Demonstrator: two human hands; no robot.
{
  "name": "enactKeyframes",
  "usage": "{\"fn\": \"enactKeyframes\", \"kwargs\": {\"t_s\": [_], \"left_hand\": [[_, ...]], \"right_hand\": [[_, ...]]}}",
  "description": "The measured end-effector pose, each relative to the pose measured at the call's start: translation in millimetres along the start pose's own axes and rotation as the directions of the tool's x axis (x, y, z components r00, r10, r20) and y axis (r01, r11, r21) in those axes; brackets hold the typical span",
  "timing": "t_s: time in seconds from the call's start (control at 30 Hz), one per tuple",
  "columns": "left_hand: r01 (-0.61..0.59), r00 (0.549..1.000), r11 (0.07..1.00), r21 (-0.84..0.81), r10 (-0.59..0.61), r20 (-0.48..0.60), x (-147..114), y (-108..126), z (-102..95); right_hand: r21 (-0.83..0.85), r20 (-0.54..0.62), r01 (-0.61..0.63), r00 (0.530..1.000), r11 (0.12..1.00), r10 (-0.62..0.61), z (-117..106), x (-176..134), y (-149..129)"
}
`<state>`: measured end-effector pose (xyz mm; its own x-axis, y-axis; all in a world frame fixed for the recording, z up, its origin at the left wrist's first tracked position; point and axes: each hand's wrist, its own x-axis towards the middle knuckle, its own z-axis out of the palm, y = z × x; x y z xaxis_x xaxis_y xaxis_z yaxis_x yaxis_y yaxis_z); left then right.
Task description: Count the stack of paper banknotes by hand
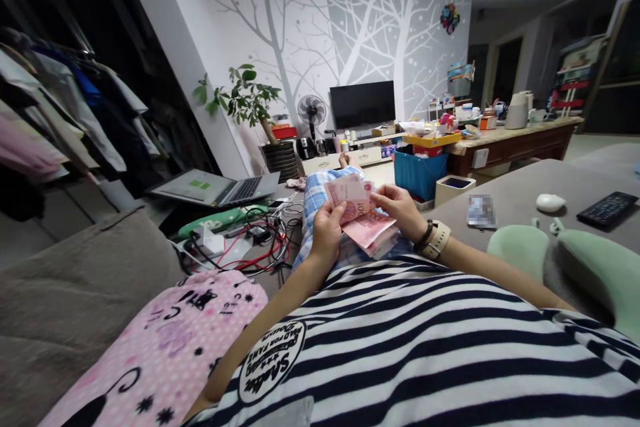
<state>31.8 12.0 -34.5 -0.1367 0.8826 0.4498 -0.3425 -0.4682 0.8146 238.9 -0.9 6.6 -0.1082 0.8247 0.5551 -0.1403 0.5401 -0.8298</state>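
Note:
My left hand (327, 232) is closed on a bunch of pinkish-red banknotes (349, 191), thumb lying across their face. From the right, my right hand (401, 212) pinches the edge of the notes between thumb and fingers. More red banknotes (371, 230) spread below, under both hands, over my lap. How these lower notes are supported is partly hidden. Blue plaid cloth (316, 195) covers my legs beneath the money. A pale watch (437, 239) and a dark bracelet are on my right wrist.
To the left, an open laptop (220, 188) stands behind tangled cables (270, 240) and a pink patterned cushion (200, 320). At right lie a remote control (607, 210), a white mouse-shaped object (550, 202) and pale green padded pieces (520, 247). A blue bin (420, 175) stands ahead.

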Motion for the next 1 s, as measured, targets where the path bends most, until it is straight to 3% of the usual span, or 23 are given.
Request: {"fn": "enactKeyframes", "kwargs": {"t_s": [0.23, 0.5, 0.63, 1.0], "left_hand": [[-0.028, 0.997, 0.998, -0.050, 0.024, -0.068, 7.4, -9.0, -3.7], [0.025, 1.000, 0.999, -0.026, -0.025, 0.003, 7.2, -5.7, -11.9], [0.033, 0.999, 0.999, -0.033, -0.034, -0.024, 7.3, -1.6, -10.8], [0.068, 0.997, 0.996, -0.054, -0.070, -0.029, 0.0, 5.9, -4.6]], "right_hand": [[-0.007, 0.019, 0.011, 1.000, 1.000, -0.011, 0.2, -1.1, -0.9], [0.034, 0.043, 0.035, 0.998, 0.999, -0.037, 3.7, -3.7, -7.9], [0.033, 0.049, 0.033, 0.998, 0.999, -0.035, 3.2, -5.7, -9.2], [0.034, -0.035, -0.009, 0.999, 0.999, 0.010, 1.6, -2.5, -7.2]]}}
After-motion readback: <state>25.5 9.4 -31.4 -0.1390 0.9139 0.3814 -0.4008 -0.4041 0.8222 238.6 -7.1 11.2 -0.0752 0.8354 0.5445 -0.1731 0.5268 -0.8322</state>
